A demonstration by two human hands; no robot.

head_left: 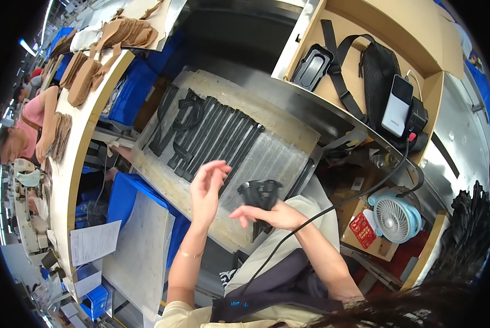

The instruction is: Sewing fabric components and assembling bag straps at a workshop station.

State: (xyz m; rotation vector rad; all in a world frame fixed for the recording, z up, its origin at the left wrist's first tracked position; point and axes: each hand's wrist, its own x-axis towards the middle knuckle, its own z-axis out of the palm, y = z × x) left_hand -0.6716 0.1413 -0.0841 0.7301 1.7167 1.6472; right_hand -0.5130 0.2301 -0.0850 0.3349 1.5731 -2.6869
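Note:
My right hand [272, 215] holds a stack of black cut strap pieces [260, 195] over the near edge of a worn pale work board [289, 158]. My left hand [206, 188] is raised just left of that stack, fingers spread and empty. Several long black strips [209, 136] lie side by side on the board's far left part, some of them overlapping.
A wooden shelf [420, 44] at the right holds a black bag, a black tray [312, 66] and a white power bank [397, 105] with a cable. A small blue fan [395, 217] stands below. Blue bins [130, 90] and a bench with tan pieces sit left, with another person there.

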